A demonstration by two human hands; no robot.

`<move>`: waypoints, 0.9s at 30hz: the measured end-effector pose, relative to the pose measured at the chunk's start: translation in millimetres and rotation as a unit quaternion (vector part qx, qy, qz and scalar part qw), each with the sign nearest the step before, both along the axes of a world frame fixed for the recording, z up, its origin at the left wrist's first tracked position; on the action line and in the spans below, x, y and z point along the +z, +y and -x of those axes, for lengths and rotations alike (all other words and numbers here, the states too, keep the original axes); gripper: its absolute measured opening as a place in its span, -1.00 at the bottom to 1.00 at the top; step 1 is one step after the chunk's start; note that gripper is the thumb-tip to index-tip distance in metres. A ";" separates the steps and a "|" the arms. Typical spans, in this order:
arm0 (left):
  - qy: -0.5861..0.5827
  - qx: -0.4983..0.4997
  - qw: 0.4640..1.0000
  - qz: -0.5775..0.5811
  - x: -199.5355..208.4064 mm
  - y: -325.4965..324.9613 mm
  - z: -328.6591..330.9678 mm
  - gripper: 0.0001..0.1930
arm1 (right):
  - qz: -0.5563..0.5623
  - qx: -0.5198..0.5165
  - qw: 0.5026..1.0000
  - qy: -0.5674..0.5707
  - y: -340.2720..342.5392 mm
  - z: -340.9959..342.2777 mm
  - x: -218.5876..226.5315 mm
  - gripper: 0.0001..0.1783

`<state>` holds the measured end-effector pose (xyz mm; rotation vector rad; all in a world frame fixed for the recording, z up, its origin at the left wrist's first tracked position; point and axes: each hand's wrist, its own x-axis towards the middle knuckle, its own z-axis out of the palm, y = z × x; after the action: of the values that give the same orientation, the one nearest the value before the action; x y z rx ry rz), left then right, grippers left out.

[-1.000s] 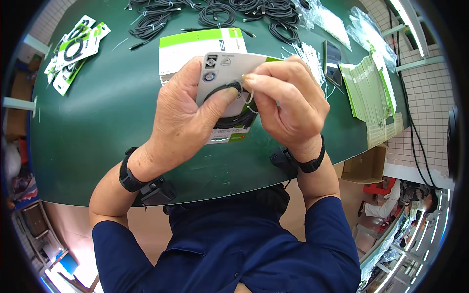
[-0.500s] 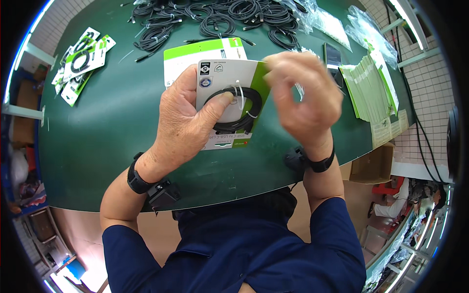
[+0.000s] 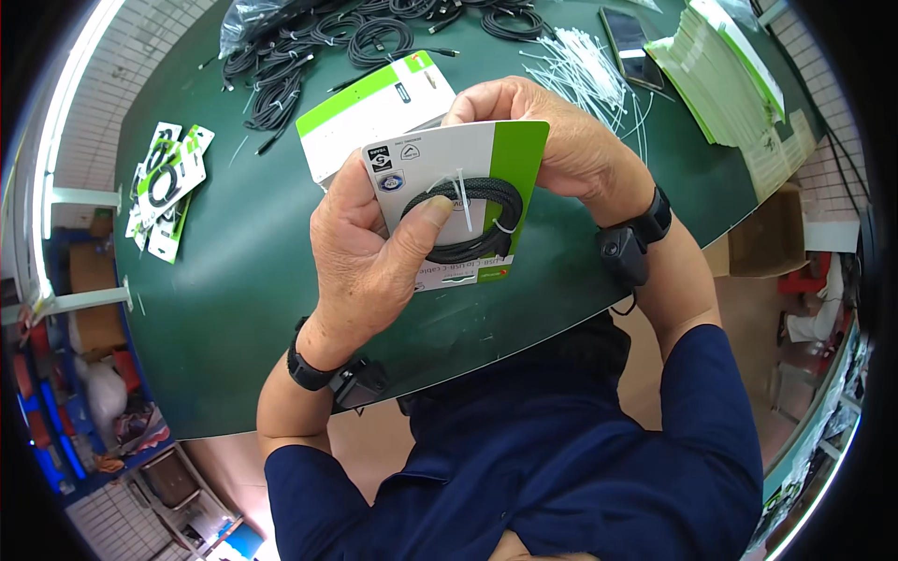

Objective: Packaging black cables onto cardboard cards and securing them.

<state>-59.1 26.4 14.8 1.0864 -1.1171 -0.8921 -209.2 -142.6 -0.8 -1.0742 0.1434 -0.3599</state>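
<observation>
Spanning most of the view, a dark green round table (image 3: pixel 234 280) carries all the stock. At its far right lies a stack of green-and-white packaging cards (image 3: pixel 725 84), with a dark phone (image 3: pixel 629 42) just left of it. Loose coils of black cable (image 3: pixel 309 56) are heaped along the far edge, and a spread of white cable ties (image 3: pixel 585 70) lies between the coils and the phone. At the far left sits a small pile of finished carded cables (image 3: pixel 164 187). A blank card stack (image 3: pixel 369 112) rests on the table directly beyond the hands.

Held above the table at centre is a white card with a green side stripe (image 3: pixel 468 168), bearing a coiled black cable (image 3: pixel 468 220) fastened by white ties. The left hand (image 3: pixel 365 262) grips the card's left edge, fingers behind it and thumb pressed on the front against the left side of the coil. The right hand (image 3: pixel 561 140) closes over the card's upper right corner, fingers curled behind and over the top edge. Both wrists carry black bands with small devices.
</observation>
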 end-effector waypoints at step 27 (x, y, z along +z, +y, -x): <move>0.003 0.006 1.000 -0.006 -2.0 0.5 -1.4 -0.52 | 0.483 -0.262 0.834 0.043 5.0 -12.5 -2.3 -0.66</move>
<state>-57.8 26.9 12.8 1.0993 -1.1009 -0.8933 -196.7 -137.6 -3.2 -2.0656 0.3627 -0.9415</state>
